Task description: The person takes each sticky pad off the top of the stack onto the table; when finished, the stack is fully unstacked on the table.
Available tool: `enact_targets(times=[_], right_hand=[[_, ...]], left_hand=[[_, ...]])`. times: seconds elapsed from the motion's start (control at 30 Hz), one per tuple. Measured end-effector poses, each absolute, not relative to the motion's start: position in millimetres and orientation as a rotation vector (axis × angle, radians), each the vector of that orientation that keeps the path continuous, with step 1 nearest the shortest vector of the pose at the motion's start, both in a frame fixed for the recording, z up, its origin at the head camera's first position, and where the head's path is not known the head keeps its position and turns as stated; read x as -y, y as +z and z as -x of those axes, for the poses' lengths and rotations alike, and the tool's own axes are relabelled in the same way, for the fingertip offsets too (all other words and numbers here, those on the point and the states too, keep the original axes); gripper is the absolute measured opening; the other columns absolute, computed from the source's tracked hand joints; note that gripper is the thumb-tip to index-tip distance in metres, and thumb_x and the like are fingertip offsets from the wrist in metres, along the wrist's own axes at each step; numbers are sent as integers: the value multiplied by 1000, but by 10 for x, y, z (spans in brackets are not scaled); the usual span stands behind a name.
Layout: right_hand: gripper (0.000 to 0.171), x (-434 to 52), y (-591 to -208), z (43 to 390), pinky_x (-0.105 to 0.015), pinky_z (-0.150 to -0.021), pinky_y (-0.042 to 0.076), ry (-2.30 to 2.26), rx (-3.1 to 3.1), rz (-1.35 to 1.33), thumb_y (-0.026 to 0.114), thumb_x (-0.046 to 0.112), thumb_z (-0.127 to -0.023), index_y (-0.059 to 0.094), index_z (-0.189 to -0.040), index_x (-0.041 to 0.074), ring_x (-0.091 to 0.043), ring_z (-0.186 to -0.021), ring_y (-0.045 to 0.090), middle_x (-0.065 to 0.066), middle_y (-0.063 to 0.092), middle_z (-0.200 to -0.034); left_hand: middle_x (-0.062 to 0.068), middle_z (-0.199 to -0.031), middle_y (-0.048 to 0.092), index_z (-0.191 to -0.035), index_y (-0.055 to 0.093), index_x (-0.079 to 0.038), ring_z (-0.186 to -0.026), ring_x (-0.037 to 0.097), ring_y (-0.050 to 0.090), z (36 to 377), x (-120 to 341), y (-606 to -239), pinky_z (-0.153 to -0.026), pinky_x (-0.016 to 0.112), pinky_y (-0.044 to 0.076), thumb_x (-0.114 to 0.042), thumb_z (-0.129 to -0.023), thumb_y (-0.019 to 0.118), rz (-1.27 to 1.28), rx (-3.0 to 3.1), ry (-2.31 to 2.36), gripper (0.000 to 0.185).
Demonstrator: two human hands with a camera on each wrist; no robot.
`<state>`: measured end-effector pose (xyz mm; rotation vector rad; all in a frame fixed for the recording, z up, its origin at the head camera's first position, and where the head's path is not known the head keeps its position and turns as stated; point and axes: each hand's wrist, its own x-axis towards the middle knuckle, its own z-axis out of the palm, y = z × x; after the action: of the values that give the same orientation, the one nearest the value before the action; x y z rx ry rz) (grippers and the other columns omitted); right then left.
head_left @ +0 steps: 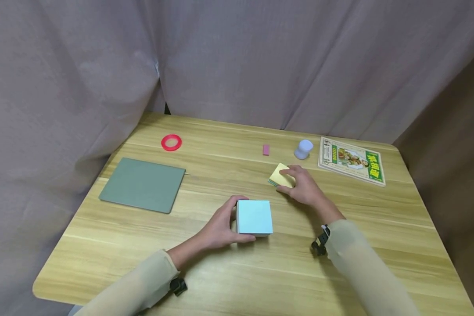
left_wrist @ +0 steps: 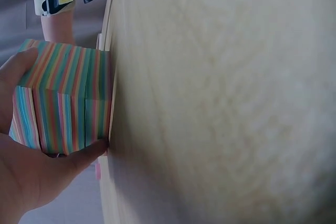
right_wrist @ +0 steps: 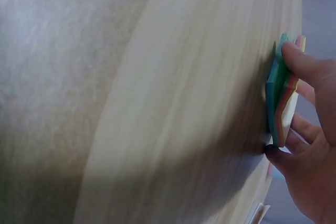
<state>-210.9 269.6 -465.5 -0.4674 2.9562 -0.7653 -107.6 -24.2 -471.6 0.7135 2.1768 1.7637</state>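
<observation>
My left hand (head_left: 220, 226) grips a thick block of note paper (head_left: 255, 217) from its left side, fingers at the far edge and thumb at the near one. Its top sheet is light blue; in the left wrist view the sides of the paper block (left_wrist: 71, 103) show many coloured stripes. Farther off to the right, my right hand (head_left: 305, 188) pinches a thin pad of sticky notes (head_left: 278, 175), yellow on top. From the right wrist view, the sticky notes (right_wrist: 276, 98) have green, blue and red layers and stand close to the tabletop.
A grey-green notebook (head_left: 144, 184) lies on the left of the wooden table (head_left: 229, 281), with a red tape roll (head_left: 164, 145) behind it. Toward the back are a pink eraser (head_left: 266, 150), a pale waisted cup-like object (head_left: 303, 149) and illustrated booklets (head_left: 351, 160). Curtains (head_left: 237, 61) hang behind.
</observation>
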Motion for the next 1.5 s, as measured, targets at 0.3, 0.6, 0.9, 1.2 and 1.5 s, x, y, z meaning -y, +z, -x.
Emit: enact_targets(times=[0.3, 0.6, 0.9, 1.2, 1.5], right_hand=[[63, -2676, -4737, 2097, -58, -106, 31, -726, -2943, 493, 77, 32, -86, 55, -136, 2, -45, -130, 36, -29, 39, -144], [69, -2640, -4563, 2033, -62, -109, 25, -695, -2934, 494, 72, 41, -89, 49, -143, 4, -45, -137, 27, -26, 30, -151], [55, -2246, -3984, 1574, -60, -105, 32, -897, -2835, 771, 65, 44, -93, 56, -139, 14, -36, -136, 37, -13, 42, -149], [86, -1858, -3883, 1049, -43, -98, 43, -715, -2695, 1082, 75, 62, -75, 46, -147, 24, -22, -136, 35, -1, 35, -153], [80, -1802, -3937, 1003, -40, -98, 43, -598, -2729, 1153, 84, 37, -76, 48, -146, 19, -19, -131, 41, -2, 41, -149]], left_hand=[[-3, -127, 53, -136, 40, -18, -107, 19, 60, 1060, 266, -4750, -90, 40, 50, -11, -66, 92, -716, -2152, 1787, 87], [-6, -128, 53, -136, 41, -19, -111, 15, 56, 1070, 265, -4747, -94, 40, 47, -13, -65, 92, -730, -2190, 1761, 88], [-5, -127, 53, -136, 41, -19, -111, 15, 57, 1083, 263, -4737, -93, 39, 48, -14, -65, 93, -735, -2176, 1756, 88], [-5, -131, 52, -137, 41, -19, -113, 14, 53, 1076, 258, -4678, -93, 40, 47, -14, -69, 91, -785, -2209, 1721, 85], [5, -133, 52, -135, 43, -8, -113, 21, 53, 1001, 282, -4434, -93, 37, 45, -10, -71, 89, -790, -2223, 1707, 79]])
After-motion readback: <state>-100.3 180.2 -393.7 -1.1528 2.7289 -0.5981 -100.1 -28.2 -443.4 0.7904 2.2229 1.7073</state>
